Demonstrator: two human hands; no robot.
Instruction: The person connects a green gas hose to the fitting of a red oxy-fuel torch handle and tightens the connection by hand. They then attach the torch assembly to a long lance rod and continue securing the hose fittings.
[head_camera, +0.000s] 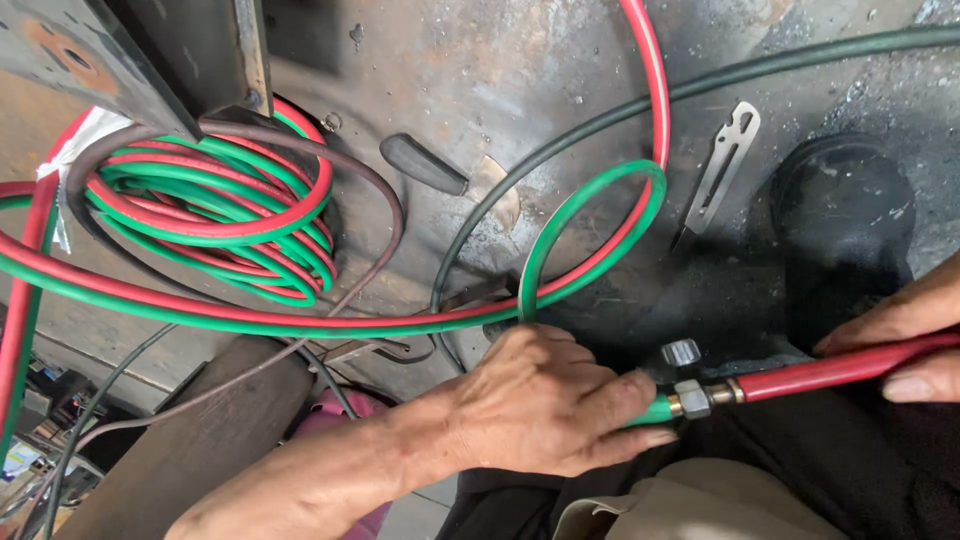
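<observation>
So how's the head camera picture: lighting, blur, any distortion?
Head view: soft even daylight, no glare; the left hand and brass fitting are sharp; the right hand is cut by the frame edge; the dark shoe loses detail in shadow; wide-lens bending curves the hoses near the edges.

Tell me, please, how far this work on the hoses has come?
Already laid out: the coiled twin hose on the floor. In hand: the left hand grips the green hose end at the brass fitting; the right hand holds the red tube. Whether the joint is tight, I cannot tell.
</observation>
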